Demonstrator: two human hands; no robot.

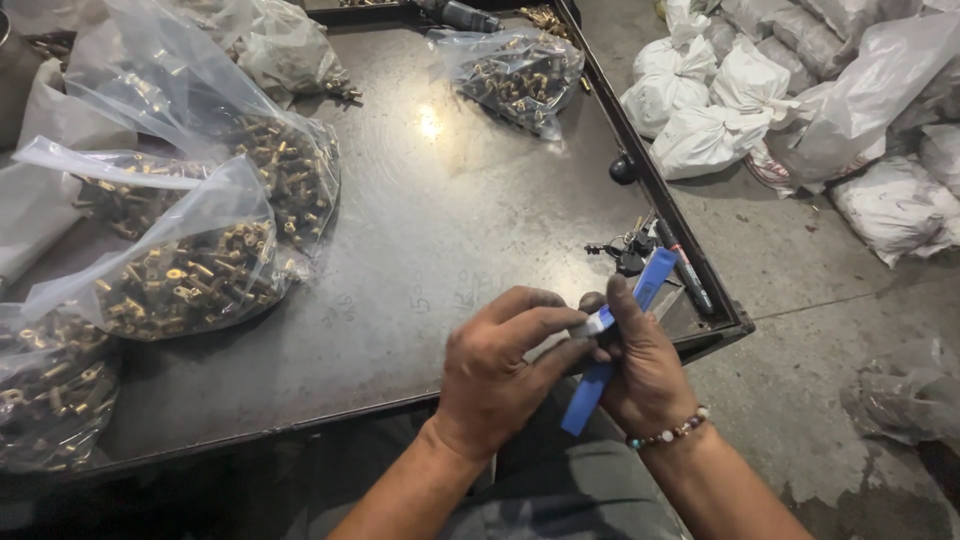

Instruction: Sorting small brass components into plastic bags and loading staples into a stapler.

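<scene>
A long blue flat tool (652, 276), like a box cutter, is held in front of me over the near edge of the dark metal table (430, 210). My right hand (645, 365) wraps its lower half, thumb pressed along the blue body. My left hand (500, 370) pinches a small white-grey part at the tool's middle. A beaded bracelet (668, 433) circles my right wrist.
Clear plastic bags of brass fittings (200, 270) lie on the table's left; another bag (515, 75) sits at the far right. Keys (625, 252) and a dark marker (685, 268) rest by the right rim. White sacks (720, 100) pile on the concrete floor.
</scene>
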